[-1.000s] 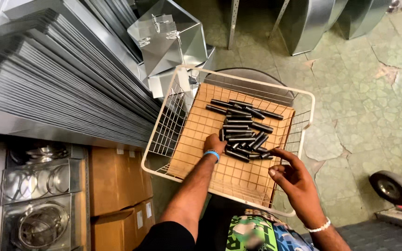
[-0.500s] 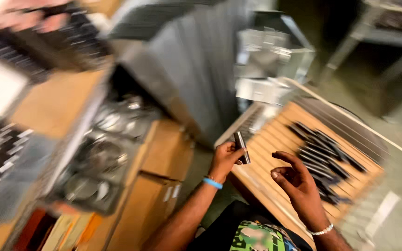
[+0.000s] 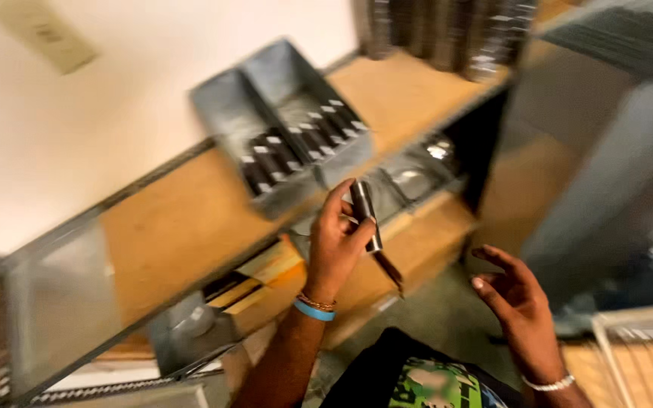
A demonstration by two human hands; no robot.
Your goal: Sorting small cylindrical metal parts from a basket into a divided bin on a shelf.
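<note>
Left hand [image 3: 335, 242] pinched a dark metal strip [image 3: 366, 215] upright near the shelf's [image 3: 175, 227] front edge, just below the gray bin [image 3: 281, 125] of similar strips; right hand [image 3: 519, 302] hovered open, empty.

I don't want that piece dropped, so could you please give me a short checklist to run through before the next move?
1. Left hand grips the dark metal pieces between fingers and thumb: ok.
2. How many pieces are in that grip: cannot tell, the picture is blurred.
3. Right hand is open and holds nothing: ok.
4. Grey divided metal bin on the wooden shelf sits just beyond the left hand: ok.
5. Bin compartments already hold rows of similar dark pieces; room for more: cannot tell.
6. Wire basket at lower right is apart from both hands: ok.
</note>
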